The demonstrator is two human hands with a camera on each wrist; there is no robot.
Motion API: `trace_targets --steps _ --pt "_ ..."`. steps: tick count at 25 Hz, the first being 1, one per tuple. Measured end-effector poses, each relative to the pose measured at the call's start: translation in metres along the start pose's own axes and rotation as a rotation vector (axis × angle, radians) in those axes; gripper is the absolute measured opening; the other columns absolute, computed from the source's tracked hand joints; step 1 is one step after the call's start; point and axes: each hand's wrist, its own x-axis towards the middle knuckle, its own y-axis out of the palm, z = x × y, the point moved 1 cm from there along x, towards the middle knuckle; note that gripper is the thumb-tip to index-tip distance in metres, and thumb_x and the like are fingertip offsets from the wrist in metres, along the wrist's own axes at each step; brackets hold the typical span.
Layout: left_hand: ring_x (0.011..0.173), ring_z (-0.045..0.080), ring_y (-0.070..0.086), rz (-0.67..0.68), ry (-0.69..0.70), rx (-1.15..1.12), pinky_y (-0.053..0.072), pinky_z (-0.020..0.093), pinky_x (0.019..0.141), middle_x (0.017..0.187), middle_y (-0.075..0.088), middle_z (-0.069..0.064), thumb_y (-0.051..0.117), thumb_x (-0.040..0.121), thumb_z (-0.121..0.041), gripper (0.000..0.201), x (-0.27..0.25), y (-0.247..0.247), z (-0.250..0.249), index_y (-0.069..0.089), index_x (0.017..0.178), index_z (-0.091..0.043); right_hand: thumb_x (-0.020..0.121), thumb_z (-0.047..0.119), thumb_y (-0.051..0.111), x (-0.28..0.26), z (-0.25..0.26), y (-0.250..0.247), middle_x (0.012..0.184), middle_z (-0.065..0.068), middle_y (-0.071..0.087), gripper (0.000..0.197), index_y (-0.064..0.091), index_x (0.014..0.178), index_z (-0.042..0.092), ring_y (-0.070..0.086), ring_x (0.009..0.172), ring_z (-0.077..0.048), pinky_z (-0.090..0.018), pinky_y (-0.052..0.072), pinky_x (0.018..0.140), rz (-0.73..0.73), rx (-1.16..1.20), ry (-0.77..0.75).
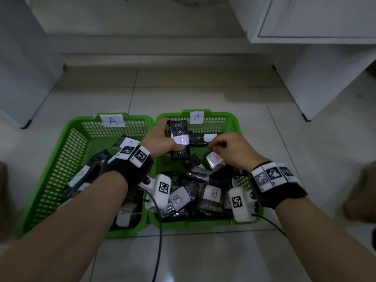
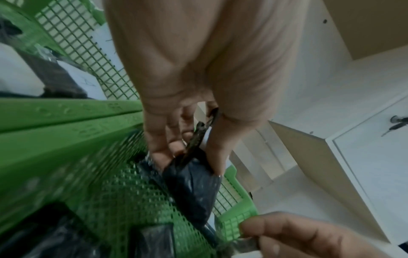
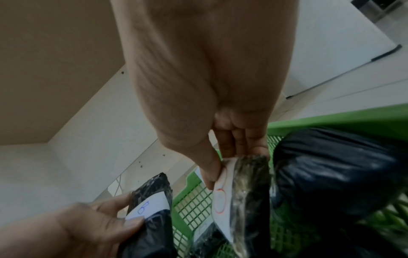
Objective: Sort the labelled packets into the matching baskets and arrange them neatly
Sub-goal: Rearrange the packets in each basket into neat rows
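Left hand [image 1: 160,143] over the near-left part of the basket marked B [image 1: 231,116], grip clamped on a black packet [image 1: 179,139]: thumb across the white label, fingers curled behind, packet standing roughly upright and clear of the pile below. Blue letter on that label, smudged from the head view, read as a B from the right wrist view [image 3: 146,206]. Glossy, crinkled black wrapping, long and flat, seen edge-on between thumb and fingers [image 2: 176,151] from the left wrist.

Right hand [image 1: 230,150] just beside it, lower in the same basket, grip pinched on the top edge of a second packet [image 1: 214,159]: thumb on the white label, fingers behind. Red rounded mark on that label, letter unclear. Mottled grey-black wrapping under clear film [image 3: 247,183], tilted, lower end among the other packets.

More black packets heaped in the near half of basket B, two with labels showing B. Basket marked A [image 1: 67,151] touching it on the left, also green mesh, with dark packets, some labelled A. Both baskets on a pale tiled floor [image 1: 203,251], white cabinets [image 1: 315,17] behind.
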Motion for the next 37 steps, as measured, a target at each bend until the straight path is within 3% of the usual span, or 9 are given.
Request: trace_targets --steps 7,9,12,16,22,26,32,34,37 --pt "0.087 0.033 0.07 -0.114 -0.057 -0.383 0.062 0.048 0.068 0.112 0.057 0.016 0.074 0.08 0.002 0.057 0.002 -0.006 -0.013 0.044 0.125 -0.015 0.098 0.013 0.05 0.007 0.01 -0.013 0.083 0.001 0.072 0.034 0.077 0.078 0.012 0.066 0.076 -0.022 -0.037 0.052 0.067 -0.116 0.182 0.127" --pt "0.096 0.033 0.068 -0.046 -0.005 -0.406 0.062 0.043 0.07 0.115 0.057 0.013 0.07 0.082 0.007 0.057 0.001 -0.002 -0.016 0.048 0.127 -0.021 0.093 0.031 0.065 0.011 0.021 -0.009 0.079 0.003 0.068 0.017 0.073 0.085 0.018 0.062 0.07 -0.012 -0.029 0.045 0.064 -0.065 0.131 0.055" --pt "0.108 0.032 0.063 0.012 0.024 -0.42 0.062 0.037 0.074 0.124 0.057 0.014 0.067 0.086 0.006 0.043 0.003 0.004 -0.018 0.052 0.122 -0.011 0.067 0.06 0.084 0.02 0.035 -0.008 0.093 0.011 0.067 0.056 0.063 0.109 0.028 0.063 0.079 -0.007 -0.026 0.048 0.064 0.014 -0.062 -0.055" --pt "0.113 0.037 0.062 0.106 -0.077 -0.577 0.058 0.048 0.088 0.128 0.058 0.018 0.054 0.093 0.004 0.042 0.012 0.011 -0.021 0.045 0.132 -0.007 0.064 0.054 0.088 0.027 0.036 -0.022 0.097 0.007 0.073 0.051 0.073 0.104 0.026 0.067 0.086 -0.015 -0.035 0.056 0.079 -0.043 -0.211 -0.161" --pt "0.124 0.021 0.052 0.348 0.072 0.715 0.043 0.032 0.101 0.139 0.053 0.002 0.048 0.095 -0.015 0.04 0.019 0.046 -0.014 0.057 0.133 -0.022 0.065 0.061 0.084 0.023 0.008 -0.053 0.099 0.002 0.07 0.058 0.075 0.107 0.024 0.061 0.085 -0.016 -0.026 0.042 0.066 -0.07 -0.294 0.041" --pt "0.112 0.026 0.058 0.454 0.065 0.854 0.048 0.032 0.092 0.132 0.059 0.011 0.046 0.096 -0.013 0.035 0.017 0.066 -0.006 0.063 0.126 -0.012 0.069 0.056 0.085 0.024 -0.016 -0.037 0.105 0.002 0.071 0.057 0.074 0.113 0.023 0.065 0.091 -0.015 -0.022 0.043 0.063 -0.003 -0.184 0.118" --pt "0.104 0.028 0.063 0.472 0.091 1.137 0.048 0.028 0.079 0.111 0.065 0.011 0.049 0.095 -0.023 0.028 0.02 0.051 -0.006 0.067 0.106 -0.005 0.067 0.06 0.085 0.024 -0.025 -0.024 0.117 0.001 0.072 0.059 0.074 0.115 0.027 0.067 0.105 -0.019 -0.034 0.053 0.088 0.026 -0.196 0.141" --pt "0.091 0.027 0.065 0.314 0.2 1.134 0.057 0.036 0.079 0.1 0.068 0.011 0.052 0.089 -0.021 0.025 0.027 0.033 -0.011 0.07 0.098 -0.005 0.065 0.057 0.087 0.026 -0.017 -0.028 0.109 0.003 0.073 0.054 0.075 0.108 0.028 0.068 0.098 -0.018 -0.035 0.055 0.085 0.046 -0.245 0.131" --pt "0.113 0.03 0.053 0.01 0.253 1.28 0.052 0.042 0.091 0.121 0.055 0.01 0.066 0.08 -0.018 0.03 0.038 0.003 -0.014 0.067 0.109 -0.01 0.062 0.057 0.089 0.034 0.007 -0.031 0.1 0.006 0.066 0.055 0.073 0.106 0.029 0.059 0.087 -0.017 -0.03 0.048 0.074 0.083 -0.458 0.077"
